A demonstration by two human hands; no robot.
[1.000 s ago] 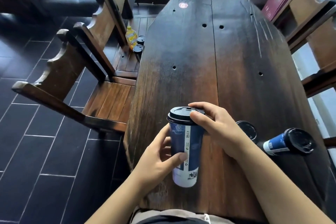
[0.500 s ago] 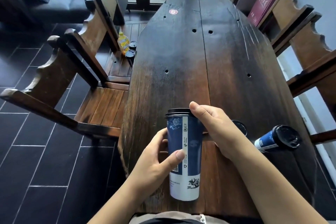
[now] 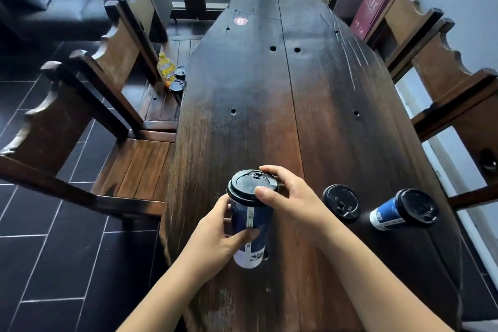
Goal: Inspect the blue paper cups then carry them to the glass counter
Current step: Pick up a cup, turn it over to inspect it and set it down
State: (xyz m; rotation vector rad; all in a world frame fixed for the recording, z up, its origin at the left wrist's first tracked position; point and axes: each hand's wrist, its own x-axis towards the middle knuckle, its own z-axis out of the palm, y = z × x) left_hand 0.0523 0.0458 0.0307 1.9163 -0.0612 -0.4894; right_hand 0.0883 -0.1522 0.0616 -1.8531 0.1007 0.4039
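Note:
A tall blue paper cup (image 3: pixel 252 219) with a black lid is held above the near end of the dark wooden table (image 3: pixel 269 105). My left hand (image 3: pixel 218 234) wraps its body from the left, thumb across the front. My right hand (image 3: pixel 291 197) grips the lid rim from the right. To the right, a second lidded cup (image 3: pixel 341 202) stands on the table, only its black lid showing. A third blue cup (image 3: pixel 401 210) with a black lid stands further right.
Carved wooden chairs (image 3: pixel 89 121) line the left side; one seat holds a yellow bottle (image 3: pixel 165 69) and two black-lidded cups (image 3: pixel 177 83). More chairs (image 3: pixel 452 83) and a maroon box (image 3: pixel 374 5) are on the right. Dark tile floor (image 3: pixel 45 250) lies to the left.
The cup has been tipped so its lid now faces me, after being held more side-on. Both hands have kept their hold. My view has dropped and shifted slightly.

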